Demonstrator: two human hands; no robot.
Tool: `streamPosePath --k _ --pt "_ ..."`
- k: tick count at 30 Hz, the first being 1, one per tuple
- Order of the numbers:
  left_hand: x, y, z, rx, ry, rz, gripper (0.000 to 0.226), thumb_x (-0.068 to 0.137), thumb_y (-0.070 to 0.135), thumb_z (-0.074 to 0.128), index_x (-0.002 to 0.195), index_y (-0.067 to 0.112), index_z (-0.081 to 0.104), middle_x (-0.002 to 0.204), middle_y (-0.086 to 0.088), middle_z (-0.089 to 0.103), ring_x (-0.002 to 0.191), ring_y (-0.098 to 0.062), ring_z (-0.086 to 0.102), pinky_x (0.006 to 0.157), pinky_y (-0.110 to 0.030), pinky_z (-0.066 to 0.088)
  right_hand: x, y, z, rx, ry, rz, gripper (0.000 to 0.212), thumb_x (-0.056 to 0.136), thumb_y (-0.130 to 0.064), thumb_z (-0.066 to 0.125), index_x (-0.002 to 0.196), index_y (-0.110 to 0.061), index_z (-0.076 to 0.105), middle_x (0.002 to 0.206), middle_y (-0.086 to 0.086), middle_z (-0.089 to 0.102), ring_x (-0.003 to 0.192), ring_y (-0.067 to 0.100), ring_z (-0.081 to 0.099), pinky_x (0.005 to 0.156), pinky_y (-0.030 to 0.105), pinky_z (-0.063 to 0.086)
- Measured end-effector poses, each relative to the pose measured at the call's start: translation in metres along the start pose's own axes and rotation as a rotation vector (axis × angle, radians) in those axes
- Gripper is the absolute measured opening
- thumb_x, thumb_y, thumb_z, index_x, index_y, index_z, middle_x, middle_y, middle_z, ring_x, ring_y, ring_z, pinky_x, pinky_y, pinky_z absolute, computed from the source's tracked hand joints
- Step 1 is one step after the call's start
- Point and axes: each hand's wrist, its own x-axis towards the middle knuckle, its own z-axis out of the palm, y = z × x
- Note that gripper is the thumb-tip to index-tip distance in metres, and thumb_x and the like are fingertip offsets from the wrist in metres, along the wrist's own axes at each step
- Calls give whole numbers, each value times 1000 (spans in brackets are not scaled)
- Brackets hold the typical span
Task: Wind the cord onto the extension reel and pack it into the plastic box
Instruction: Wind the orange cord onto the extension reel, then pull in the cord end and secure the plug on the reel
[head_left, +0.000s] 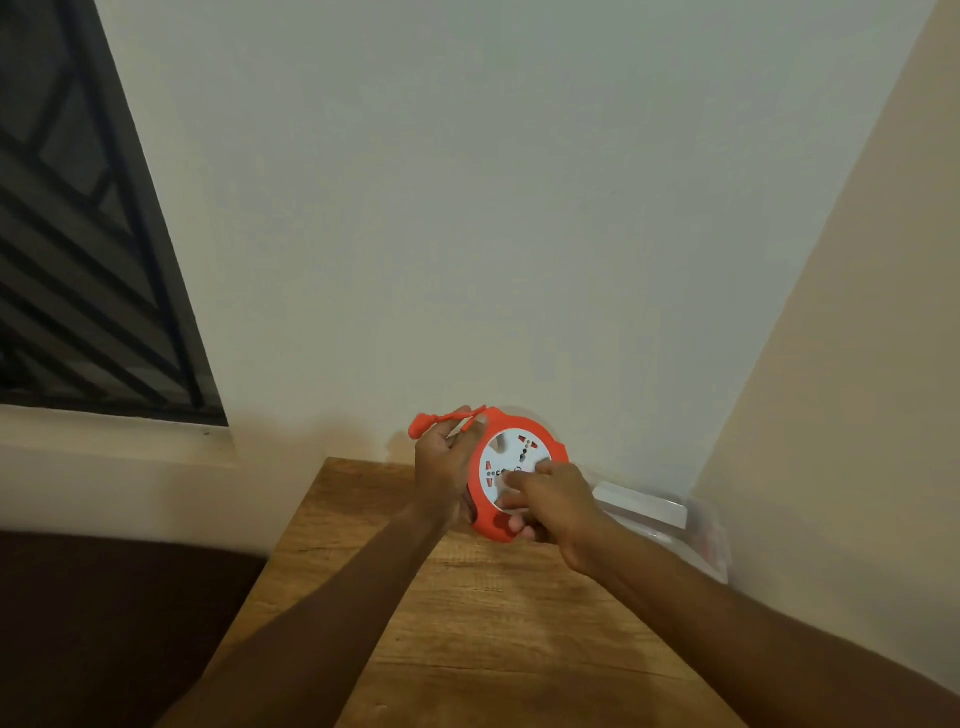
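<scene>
Above the wooden counter (467, 649), the right hand (558, 506) lies on the white face of the orange reel (511, 467), its fingers (514, 500) bent against the lower edge. The left hand (444, 470) clamps the reel's left side, the orange plug (418, 425) poking out past it. Farther right, against the wall (467, 208), sits the clear plastic box (670, 519), blurred.

Both forearms bare, no sleeves; left hand (445, 467), right hand (558, 506) ungloved, ringless.
</scene>
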Motion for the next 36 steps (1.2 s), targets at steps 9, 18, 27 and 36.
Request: streamPosePath --k 9,18,27,36 --pt "-9 5 11 122 -166 -36 29 95 29 76 120 15 72 107 -14 81 94 -38 80 84 -55 65 9 -54 -31 -831 71 -739 32 89 -20 64 120 -20 67 121 1 66 106 18 63 91 32 50" --pt "-17 -2 21 322 -205 39 11 97 16 72 99 26 76 90 -4 83 77 -29 81 66 -35 66 34 -105 -6 -1528 -148 -698 17 93 -20 62 101 -6 70 87 6 67 75 20 64 69 29 51" --pt "-14 9 10 319 -215 56 15 98 21 72 113 23 74 95 -2 84 80 -27 81 69 -35 66 43 -105 -3 -1882 -164 -1065 23 94 -21 64 114 -10 61 93 6 66 72 19 59 58 30 44" --pt "-24 16 19 363 -268 46 32 91 38 78 114 56 64 102 10 84 87 -17 82 70 -29 66 48 -137 -12 -1534 -253 -798 24 82 -26 77 103 -16 72 93 -1 68 77 11 63 64 22 44"
